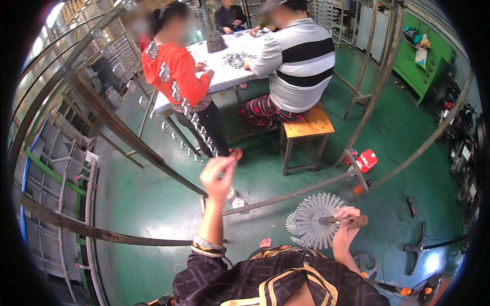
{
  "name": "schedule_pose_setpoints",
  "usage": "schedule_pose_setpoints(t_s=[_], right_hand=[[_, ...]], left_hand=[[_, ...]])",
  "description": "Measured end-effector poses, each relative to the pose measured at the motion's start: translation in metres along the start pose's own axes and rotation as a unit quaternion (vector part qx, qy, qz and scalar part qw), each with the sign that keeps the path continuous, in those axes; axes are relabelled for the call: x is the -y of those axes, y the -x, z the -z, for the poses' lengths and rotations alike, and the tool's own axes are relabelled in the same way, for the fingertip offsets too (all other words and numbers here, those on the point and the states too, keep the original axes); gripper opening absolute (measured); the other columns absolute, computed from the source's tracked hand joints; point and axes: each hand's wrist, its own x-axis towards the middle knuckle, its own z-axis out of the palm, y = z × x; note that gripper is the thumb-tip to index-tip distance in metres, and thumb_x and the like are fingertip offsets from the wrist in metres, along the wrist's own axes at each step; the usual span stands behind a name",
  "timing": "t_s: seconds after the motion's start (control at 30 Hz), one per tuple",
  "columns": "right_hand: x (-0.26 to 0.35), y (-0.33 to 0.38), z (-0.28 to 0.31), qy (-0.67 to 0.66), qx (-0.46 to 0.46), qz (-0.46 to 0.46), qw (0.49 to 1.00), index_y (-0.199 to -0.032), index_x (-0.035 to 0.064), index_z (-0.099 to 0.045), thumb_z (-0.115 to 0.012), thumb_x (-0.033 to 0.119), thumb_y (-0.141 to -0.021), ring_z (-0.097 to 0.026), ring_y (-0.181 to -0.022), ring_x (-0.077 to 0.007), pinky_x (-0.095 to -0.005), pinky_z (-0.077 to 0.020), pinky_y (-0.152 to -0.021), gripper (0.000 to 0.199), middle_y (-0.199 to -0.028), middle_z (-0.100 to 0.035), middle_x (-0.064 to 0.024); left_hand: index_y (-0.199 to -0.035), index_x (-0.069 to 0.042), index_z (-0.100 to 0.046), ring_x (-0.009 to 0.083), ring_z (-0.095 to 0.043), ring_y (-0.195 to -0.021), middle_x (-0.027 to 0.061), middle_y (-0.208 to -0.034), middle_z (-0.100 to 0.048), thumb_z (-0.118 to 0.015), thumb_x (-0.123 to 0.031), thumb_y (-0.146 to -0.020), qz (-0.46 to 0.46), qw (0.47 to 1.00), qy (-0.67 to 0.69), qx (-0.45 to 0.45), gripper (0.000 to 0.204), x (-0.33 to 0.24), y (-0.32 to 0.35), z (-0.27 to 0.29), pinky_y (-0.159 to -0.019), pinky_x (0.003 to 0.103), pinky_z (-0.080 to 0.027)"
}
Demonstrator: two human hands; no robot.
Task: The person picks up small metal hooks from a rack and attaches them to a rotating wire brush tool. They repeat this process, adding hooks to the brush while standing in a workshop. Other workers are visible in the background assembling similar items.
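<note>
My right hand [346, 222] grips the brown handle of a round grey spiked tool [312, 220], a disc ringed with many small prongs, held low over the green floor. My left hand [218, 176] is raised in front of me with its fingers pinched together at the lower end of a slanted rack bar [190, 126] hung with small shiny metal parts. Whether the fingers hold one of those parts is too small to tell. My dark patterned sleeves come up from the bottom edge.
A rusty metal frame [97, 232] crosses left and front. Two people work at a white table [224, 71] strewn with small parts, one on a wooden stool [306, 130]. A third person sits behind. A green cabinet [426, 56] and motorbikes [459, 137] stand right.
</note>
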Motion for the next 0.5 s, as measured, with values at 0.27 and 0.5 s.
schedule_pose_setpoints(t_s=[0.27, 0.5], right_hand=[[0.002, 0.002, 0.0, -0.001, 0.008, 0.002, 1.0, -0.085, 0.006, -0.038, -0.053, 0.039, -0.087, -0.046, -0.071, -0.0143, -0.038, -0.0394, -0.087, 0.036, -0.081, -0.041, -0.0052], [-0.002, 0.004, 0.001, -0.015, -0.006, 0.0, 1.0, -0.084, 0.0059, -0.04, -0.055, 0.029, -0.088, -0.047, -0.072, -0.0135, -0.0375, -0.0383, -0.089, 0.028, -0.08, -0.042, -0.0046]], left_hand=[[-0.087, 0.002, -0.065, 0.0101, -0.057, -0.071, 0.0082, -0.081, -0.064, -0.062, 0.006, -0.076, -0.052, 0.977, 0.0, -0.207, 0.012, -0.026, -0.181, 0.092, -0.061, 0.021, -0.046], [-0.094, -0.003, -0.067, 0.008, -0.059, -0.066, 0.0025, -0.077, -0.065, -0.069, -0.015, -0.076, -0.121, 0.964, -0.073, -0.224, 0.022, -0.053, -0.292, 0.103, -0.059, 0.02, -0.045]])
